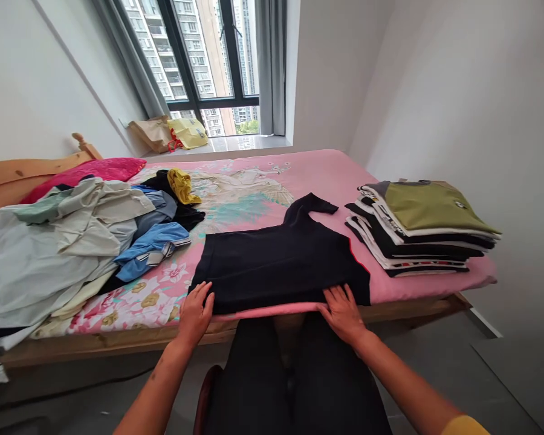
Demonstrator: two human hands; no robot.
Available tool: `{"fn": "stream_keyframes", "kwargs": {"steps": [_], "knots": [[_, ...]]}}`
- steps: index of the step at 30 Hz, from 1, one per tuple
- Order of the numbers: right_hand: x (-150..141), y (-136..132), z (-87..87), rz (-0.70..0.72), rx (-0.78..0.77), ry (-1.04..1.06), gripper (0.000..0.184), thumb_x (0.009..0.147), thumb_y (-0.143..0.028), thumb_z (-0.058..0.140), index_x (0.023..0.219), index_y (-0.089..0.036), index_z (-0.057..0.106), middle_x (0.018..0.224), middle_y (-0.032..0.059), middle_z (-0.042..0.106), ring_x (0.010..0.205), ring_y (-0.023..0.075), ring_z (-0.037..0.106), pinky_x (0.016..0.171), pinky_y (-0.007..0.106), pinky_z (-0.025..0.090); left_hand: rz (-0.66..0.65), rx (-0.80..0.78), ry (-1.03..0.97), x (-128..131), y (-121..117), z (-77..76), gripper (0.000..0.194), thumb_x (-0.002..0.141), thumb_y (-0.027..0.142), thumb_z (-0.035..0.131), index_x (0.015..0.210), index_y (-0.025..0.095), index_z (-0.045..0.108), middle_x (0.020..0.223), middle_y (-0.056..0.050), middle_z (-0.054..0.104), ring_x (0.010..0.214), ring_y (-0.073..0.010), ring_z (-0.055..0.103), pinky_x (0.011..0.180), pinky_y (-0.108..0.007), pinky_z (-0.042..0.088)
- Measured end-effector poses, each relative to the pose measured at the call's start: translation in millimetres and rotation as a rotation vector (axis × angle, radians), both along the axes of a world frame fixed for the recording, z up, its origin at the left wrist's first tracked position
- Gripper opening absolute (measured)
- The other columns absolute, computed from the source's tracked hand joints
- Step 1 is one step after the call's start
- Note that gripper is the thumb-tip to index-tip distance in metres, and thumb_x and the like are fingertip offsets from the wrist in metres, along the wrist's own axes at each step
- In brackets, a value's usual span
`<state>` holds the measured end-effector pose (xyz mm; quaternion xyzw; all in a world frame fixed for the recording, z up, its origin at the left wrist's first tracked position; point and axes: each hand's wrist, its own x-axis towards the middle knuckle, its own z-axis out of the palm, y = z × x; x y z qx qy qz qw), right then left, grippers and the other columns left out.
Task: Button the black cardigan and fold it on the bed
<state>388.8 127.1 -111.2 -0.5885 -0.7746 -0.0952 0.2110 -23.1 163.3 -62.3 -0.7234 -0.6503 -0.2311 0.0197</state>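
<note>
Black shirt (278,260): here it is, spread flat on the bed (326,166), right at the near edge, its hem running along the edge in front of the person.
Lie of it: one short sleeve points away toward the window, a thin red trim shows on the right side.
Left hand (196,313): down on the near left corner of the shirt, fingers (203,296) spread flat on the cloth, pressing, not pinching.
Right hand (343,311): on the near right corner, fingers extended and resting on the hem; I cannot tell whether the tips curl under the cloth.
How it handles: I'd judge it light, soft and limp. It will sag and crease wherever it is not supported, and looks to slide easily over the pink sheet.
Where to take hold: best by the two near corners or along the side seams, a pinch through both layers, so that the body hangs even.
Folded stack (419,232): tidy pile at the bed's right edge, an olive shirt on top, just beside the black one and not touching it.
Loose heap (63,241): unfolded clothes on the left side of the bed, pale, blue and yellow pieces tumbled together.
Far end: paper bags (170,133) on the sill by the window.
</note>
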Motion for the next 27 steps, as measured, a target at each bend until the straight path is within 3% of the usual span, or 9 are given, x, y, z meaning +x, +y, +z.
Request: {"fn": "stream_keyframes", "kwargs": {"steps": [3,6,12,18,22,27], "knots": [[12.7,-14.8,0.7,0.043,0.075,0.072,0.035,0.090,-0.034,0.044,0.119,-0.019,0.056,0.124,0.0111,0.056,0.120,0.0268,0.046,0.106,0.050,0.024,0.150,-0.095,0.018,-11.8,7.0,2.4,0.045,0.089,0.039,0.035,0.119,0.013,0.056,0.118,-0.013,0.060,0.112,-0.0249,0.053,0.098,-0.039,0.039],[10.1,-22.8,16.6,0.048,0.123,0.212,0.027,0.088,-0.028,0.045,0.110,-0.024,0.061,0.119,0.0064,0.059,0.116,0.0244,0.050,0.105,0.049,0.028,0.265,-0.222,0.022,-17.4,12.5,8.7,0.048,0.086,0.044,0.037,0.118,0.014,0.056,0.110,-0.014,0.063,0.106,-0.0269,0.057,0.092,-0.040,0.041],[-42.3,-18.0,51.1,0.130,0.099,0.283,0.028,0.087,-0.021,0.046,0.112,-0.024,0.059,0.125,0.0064,0.056,0.124,0.0245,0.043,0.109,0.051,0.024,0.316,-0.518,-0.145,-21.2,29.2,24.8,0.060,0.072,0.060,0.051,0.109,0.013,0.055,0.102,-0.014,0.066,0.098,-0.0275,0.061,0.080,-0.033,0.044],[-77.3,-24.4,38.4,0.177,0.042,0.260,0.031,0.086,-0.020,0.045,0.116,-0.024,0.056,0.130,0.0070,0.052,0.128,0.0259,0.039,0.108,0.054,0.023,0.307,-0.516,-0.186,-24.2,22.9,29.7,0.049,0.070,0.055,0.056,0.101,0.017,0.055,0.094,-0.008,0.067,0.090,-0.0241,0.063,0.074,-0.030,0.042],[-73.9,-30.7,31.8,0.164,0.040,0.266,0.031,0.086,-0.020,0.046,0.115,-0.024,0.056,0.129,0.0070,0.053,0.127,0.0274,0.040,0.107,0.058,0.022,0.318,-0.525,-0.179,-24.1,17.7,32.7,0.044,0.066,0.059,0.057,0.085,0.019,0.060,0.077,-0.006,0.067,0.081,-0.0249,0.063,0.065,-0.028,0.039],[-71.0,-39.7,37.7,0.199,0.058,0.318,0.029,0.085,-0.015,0.045,0.111,-0.023,0.057,0.124,0.0069,0.056,0.126,0.0254,0.042,0.107,0.055,0.027,0.279,-0.596,-0.163,-18.6,24.6,36.4,0.041,0.064,0.060,0.057,0.068,0.020,0.057,0.059,-0.002,0.060,0.068,-0.0225,0.061,0.056,-0.026,0.033]]}}
